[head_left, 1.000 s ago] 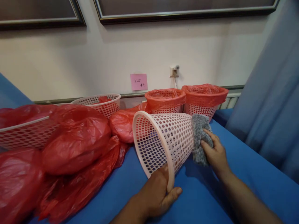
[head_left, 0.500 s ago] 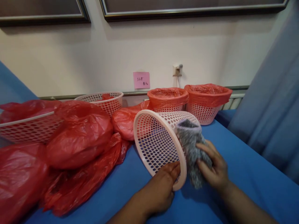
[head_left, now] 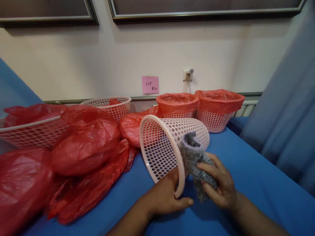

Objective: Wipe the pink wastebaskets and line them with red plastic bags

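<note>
A pale pink perforated plastic basket lies on its side, its open mouth toward me and to the left. My left hand is at the lower rim, the fingers inside the mouth and partly hidden, the thumb stretched out below the rim on the outside. In my right hand is a bunched grey knitted work glove with a pale purple cuff edge, my fingers closed around it. The glove is in front of the basket's near side; whether it touches the wall I cannot tell.
Two baskets lined with red bags, one beside another, stand by the wall. Red plastic bags heap up on the left, near a white basket and a wide basket. A blue sheet covers the surface; a curtain hangs right.
My right hand has moved the glove slightly left and down. The basket has turned a little, its rim shifting left, and my left thumb now sticks out to the right.
</note>
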Demonstrator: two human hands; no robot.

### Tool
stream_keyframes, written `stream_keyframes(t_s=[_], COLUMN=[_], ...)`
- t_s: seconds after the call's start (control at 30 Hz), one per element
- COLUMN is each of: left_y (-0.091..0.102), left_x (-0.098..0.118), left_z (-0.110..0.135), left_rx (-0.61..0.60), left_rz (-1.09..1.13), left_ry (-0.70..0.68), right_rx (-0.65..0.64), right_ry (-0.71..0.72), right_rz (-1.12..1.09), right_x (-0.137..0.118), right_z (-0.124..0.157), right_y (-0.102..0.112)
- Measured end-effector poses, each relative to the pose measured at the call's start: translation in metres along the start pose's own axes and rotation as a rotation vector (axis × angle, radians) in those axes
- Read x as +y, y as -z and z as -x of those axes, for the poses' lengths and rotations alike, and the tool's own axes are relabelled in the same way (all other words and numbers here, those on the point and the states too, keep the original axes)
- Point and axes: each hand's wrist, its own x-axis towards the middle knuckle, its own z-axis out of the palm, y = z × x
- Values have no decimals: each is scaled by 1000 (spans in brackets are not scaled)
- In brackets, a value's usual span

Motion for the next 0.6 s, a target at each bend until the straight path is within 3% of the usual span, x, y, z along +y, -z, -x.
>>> stream_keyframes(t_s=[0.13, 0.23, 0.3, 0.4, 0.5, 0.53, 0.6], left_y=[-4, -5, -4, -3, -5, -7, -10], left_x=[7, 7, 7, 7, 3, 1, -5], left_z=[4, 6, 6, 5, 2, 1, -1], left_rx=[201, 250, 249, 209, 108, 67, -3], left_rz=[287, 171, 42, -104, -218, -241, -253], left_ry=[-21, 8, -12, -20, 29, 47, 70], right_rx=[-134, -87, 35, 279, 414, 432, 422], right_ry=[124, 91, -67, -486, -835, -863, -744], right_rz=[-87, -78, -2, 108, 53, 39, 54], right_x=[-15, -5, 14, 60, 95, 98, 85], right_z=[-2, 0, 2, 3, 2, 2, 1], right_y=[-11, -14, -12, -5, 3, 5, 7])
